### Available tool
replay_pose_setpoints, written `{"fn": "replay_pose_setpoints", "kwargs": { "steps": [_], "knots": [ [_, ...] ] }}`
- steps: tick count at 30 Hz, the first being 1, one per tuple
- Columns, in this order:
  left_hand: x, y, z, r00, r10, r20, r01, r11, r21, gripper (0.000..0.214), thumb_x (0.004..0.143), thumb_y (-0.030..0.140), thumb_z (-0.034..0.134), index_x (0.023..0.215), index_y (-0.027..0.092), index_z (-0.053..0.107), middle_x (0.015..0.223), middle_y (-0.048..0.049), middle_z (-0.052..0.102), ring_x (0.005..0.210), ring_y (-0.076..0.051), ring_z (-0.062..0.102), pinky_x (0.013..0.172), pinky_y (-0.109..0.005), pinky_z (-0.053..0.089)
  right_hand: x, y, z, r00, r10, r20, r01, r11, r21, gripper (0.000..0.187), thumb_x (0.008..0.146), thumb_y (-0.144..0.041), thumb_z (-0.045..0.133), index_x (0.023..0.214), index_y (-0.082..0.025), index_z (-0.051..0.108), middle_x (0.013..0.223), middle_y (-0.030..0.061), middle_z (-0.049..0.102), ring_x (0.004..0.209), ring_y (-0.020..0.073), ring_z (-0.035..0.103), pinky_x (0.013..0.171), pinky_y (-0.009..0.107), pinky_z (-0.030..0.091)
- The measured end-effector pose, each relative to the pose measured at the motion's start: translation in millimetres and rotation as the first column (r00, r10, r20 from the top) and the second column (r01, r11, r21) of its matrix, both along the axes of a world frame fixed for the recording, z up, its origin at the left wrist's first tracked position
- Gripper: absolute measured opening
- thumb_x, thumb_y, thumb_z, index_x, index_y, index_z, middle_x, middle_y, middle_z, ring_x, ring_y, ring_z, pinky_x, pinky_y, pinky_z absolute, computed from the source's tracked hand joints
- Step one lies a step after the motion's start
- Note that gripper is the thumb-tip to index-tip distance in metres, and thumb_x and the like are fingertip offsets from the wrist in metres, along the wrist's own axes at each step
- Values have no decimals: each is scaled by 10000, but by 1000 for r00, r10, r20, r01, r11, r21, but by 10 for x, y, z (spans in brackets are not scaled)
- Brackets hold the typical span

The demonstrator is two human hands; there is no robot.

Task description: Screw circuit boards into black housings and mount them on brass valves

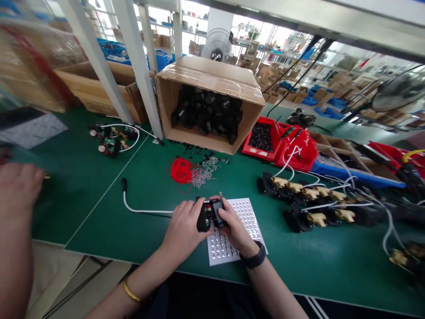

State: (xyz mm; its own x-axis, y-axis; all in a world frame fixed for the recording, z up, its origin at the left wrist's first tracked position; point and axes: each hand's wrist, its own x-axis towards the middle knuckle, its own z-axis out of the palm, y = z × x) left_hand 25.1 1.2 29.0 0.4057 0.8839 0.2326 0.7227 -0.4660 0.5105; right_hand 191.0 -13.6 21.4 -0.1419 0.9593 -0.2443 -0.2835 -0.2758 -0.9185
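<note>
My left hand and my right hand meet over a white perforated tray near the front edge of the green table. Together they grip a small black housing with a circuit board inside. The left hand wraps its left side. The right hand pinches its right side, and a thin metal pin sticks up by the fingertips. A white cable runs from the housing off to the left. The right wrist wears a black band, the left a gold bangle.
A tipped cardboard box of black parts lies behind, with loose pins and red wire before it. Red bins and rows of wired black units fill the right. Another person's hand is at far left.
</note>
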Motion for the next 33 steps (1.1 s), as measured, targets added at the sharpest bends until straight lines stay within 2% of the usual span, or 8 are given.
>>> {"fn": "replay_pose_setpoints", "kwargs": {
  "steps": [2,4,12,19,23,26,28,33],
  "knots": [
    [-14,-3,-7,1000,15,6,-15,1000,7,664,641,337,754,1205,183,441,1005,-90,600,918,-289,534,791,-435,440,-13,-21,52,972,16,236,-64,978,197,378,847,-400,533,1181,-225,512,1081,37,592,864,159,581,736,258,478],
    [-19,-1,5,999,26,31,-26,1000,0,658,629,327,760,1188,172,449,1005,-93,598,919,-291,530,795,-438,438,-30,-42,103,896,6,445,-166,933,321,406,872,-376,505,1239,-208,465,1218,61,537,1112,213,497,962,338,381],
    [-18,26,-34,970,8,245,8,998,-62,609,631,138,669,1193,228,454,1029,-63,573,955,-268,518,871,-445,398,-243,-118,182,665,-151,732,-164,926,340,537,852,-302,513,1347,-190,338,1289,129,478,1169,276,461,992,451,357],
    [-180,141,-360,778,79,623,157,936,-314,638,637,240,739,1160,216,375,1185,-91,474,1052,-244,533,907,-393,418,-248,-46,-74,964,-56,261,31,995,96,477,773,-438,622,1139,-144,534,892,71,645,830,212,617,727,337,506],
    [-283,244,-372,705,40,708,352,847,-398,819,561,486,783,1207,212,361,1215,-113,478,1112,-283,504,942,-398,393,-310,-61,-148,987,-114,111,116,993,-8,441,668,-458,723,966,-158,601,738,26,629,582,144,572,486,233,453],
    [-293,340,-271,589,95,803,485,753,-445,727,725,665,534,1248,189,365,1176,-126,544,1089,-279,529,923,-390,403,-355,-75,-154,981,-151,125,155,988,-19,445,663,-438,730,982,-160,592,750,18,626,489,97,503,402,195,378],
    [-256,381,-195,567,200,799,451,737,-504,545,859,593,366,1217,186,426,1101,-103,593,1017,-245,565,880,-361,424,-380,-82,-161,977,-160,139,163,986,-14,435,681,-430,718,987,-153,583,762,18,621,440,68,443,363,180,321],
    [-155,406,-109,576,331,747,319,750,-579,337,858,443,488,1077,192,542,927,-22,601,818,-166,578,715,-252,445,-456,-110,-185,970,-190,149,192,981,0,426,692,-388,726,992,-155,533,767,-6,592,364,13,313,311,161,215]
  ]
}}
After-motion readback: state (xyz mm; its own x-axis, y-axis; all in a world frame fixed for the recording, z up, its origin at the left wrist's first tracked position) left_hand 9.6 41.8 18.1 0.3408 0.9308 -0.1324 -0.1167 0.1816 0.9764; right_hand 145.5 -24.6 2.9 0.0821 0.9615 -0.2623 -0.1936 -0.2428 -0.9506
